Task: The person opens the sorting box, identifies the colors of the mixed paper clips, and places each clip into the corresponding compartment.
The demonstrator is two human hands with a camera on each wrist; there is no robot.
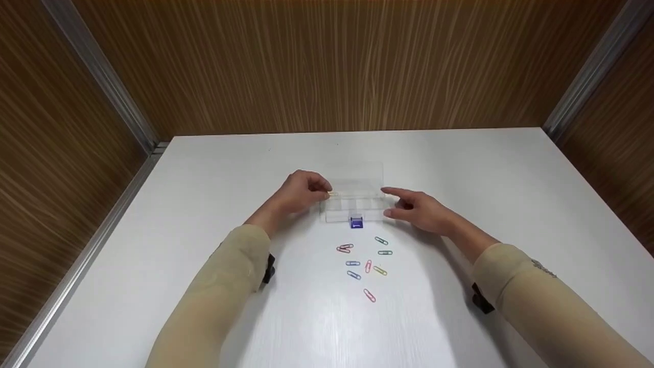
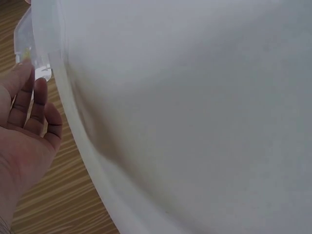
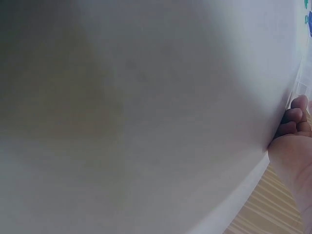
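Left hand (image 1: 301, 191) pinches the left end of the clear box (image 1: 355, 197), fingers curled at its edge. Right hand (image 1: 419, 209) is loose beside the box's right end, forefinger out and touching or nearly touching the corner; it holds nothing. The box sits mid-table (image 1: 204, 168), lid up. A blue clasp (image 1: 356, 223) marks its near side. Coloured clips (image 1: 365, 263) lie scattered just nearer than the box.

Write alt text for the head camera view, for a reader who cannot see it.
Two hands flank a clear plastic box on a white table: the left hand touches its left end, the right hand points a finger at its right end. Coloured paper clips lie scattered in front of it.
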